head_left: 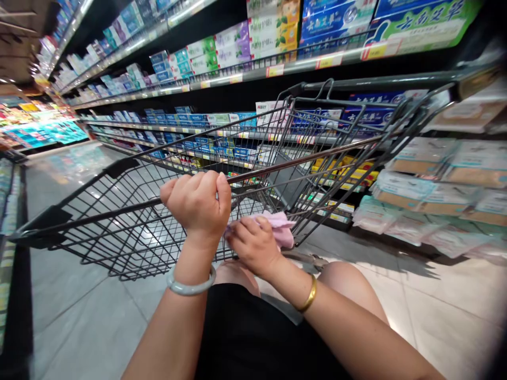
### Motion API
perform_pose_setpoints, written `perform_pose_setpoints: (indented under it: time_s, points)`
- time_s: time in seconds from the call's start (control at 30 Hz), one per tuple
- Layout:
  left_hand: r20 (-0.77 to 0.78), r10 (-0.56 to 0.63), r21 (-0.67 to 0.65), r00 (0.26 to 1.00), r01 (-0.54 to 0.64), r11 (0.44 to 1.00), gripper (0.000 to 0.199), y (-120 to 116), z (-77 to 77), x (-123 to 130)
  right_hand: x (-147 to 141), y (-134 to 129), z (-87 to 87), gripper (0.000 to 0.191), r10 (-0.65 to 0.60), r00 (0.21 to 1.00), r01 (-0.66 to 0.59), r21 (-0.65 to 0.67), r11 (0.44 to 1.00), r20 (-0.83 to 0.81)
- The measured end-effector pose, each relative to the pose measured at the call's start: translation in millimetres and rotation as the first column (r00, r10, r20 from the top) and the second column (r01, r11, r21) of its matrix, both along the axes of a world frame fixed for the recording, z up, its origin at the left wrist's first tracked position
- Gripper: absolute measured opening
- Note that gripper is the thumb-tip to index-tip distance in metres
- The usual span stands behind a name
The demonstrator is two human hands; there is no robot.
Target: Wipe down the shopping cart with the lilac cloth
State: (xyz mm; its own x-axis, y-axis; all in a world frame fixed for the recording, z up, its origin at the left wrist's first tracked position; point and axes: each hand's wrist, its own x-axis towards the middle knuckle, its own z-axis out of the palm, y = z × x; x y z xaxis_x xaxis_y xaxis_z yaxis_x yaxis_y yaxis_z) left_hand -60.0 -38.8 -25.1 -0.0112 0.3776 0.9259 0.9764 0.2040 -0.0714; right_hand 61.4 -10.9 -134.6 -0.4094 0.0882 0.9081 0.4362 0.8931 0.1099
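Observation:
A dark wire shopping cart (130, 221) stands sideways right in front of me, its basket holding nothing that I can make out. My left hand (198, 203) is wrapped round the top rail of the cart's near side. Lower and to the right, my right hand (255, 243) grips a pink cloth (282, 228) and presses it against the wire side of the basket. Part of the cloth is hidden under the fingers, and its loose folds stick out to the right.
Behind the cart, long shelves (190, 84) hold rows of boxed goods. Bagged goods (431, 195) hang at the right. The cart's handle (380, 82) is at upper right. Grey floor tiles (87, 316) lie below, and another shelf edge (13, 253) runs along the left.

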Motion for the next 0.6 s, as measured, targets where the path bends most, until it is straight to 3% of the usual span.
perform_pose_setpoints:
  time_s: [0.13, 0.23, 0.33, 0.43, 0.53, 0.6]
  points:
    - [0.017, -0.019, -0.011, 1.000, 0.019, 1.000, 0.031, -0.1, 0.6, 0.0, 0.5, -5.4, 4.3, 0.015, 0.071, 0.993, -0.073, 0.019, 0.997, 0.090]
    - [-0.001, -0.006, -0.003, 1.000, 0.006, 1.000, 0.030, 0.0, 1.2, 0.7, 16.6, 7.9, 22.0, 0.013, 0.003, 0.998, 0.000, 0.049, 0.999, -0.060]
    - [-0.030, -0.006, 0.014, 1.000, 0.006, 1.000, 0.031, 0.7, 1.1, 0.8, 27.5, 21.0, 32.9, 0.020, -0.098, 0.971, 0.098, -0.011, 0.995, -0.216]
    - [-0.036, -0.006, 0.025, 0.999, 0.007, 1.000, 0.030, 1.4, 0.4, 0.0, 20.7, 19.7, 23.7, 0.017, -0.070, 0.991, 0.064, -0.051, 0.997, -0.114]
    - [-0.033, 0.007, 0.025, 0.999, -0.006, 1.000, 0.030, 1.5, 0.1, -0.6, 9.5, 12.9, 10.6, 0.014, 0.048, 0.997, -0.049, 0.005, 0.999, 0.061]
    - [-0.031, 0.008, 0.019, 0.999, -0.007, 1.000, 0.030, 1.2, 0.2, -0.4, 10.3, 12.7, 11.7, 0.013, 0.084, 0.994, -0.086, 0.027, 0.996, 0.064]
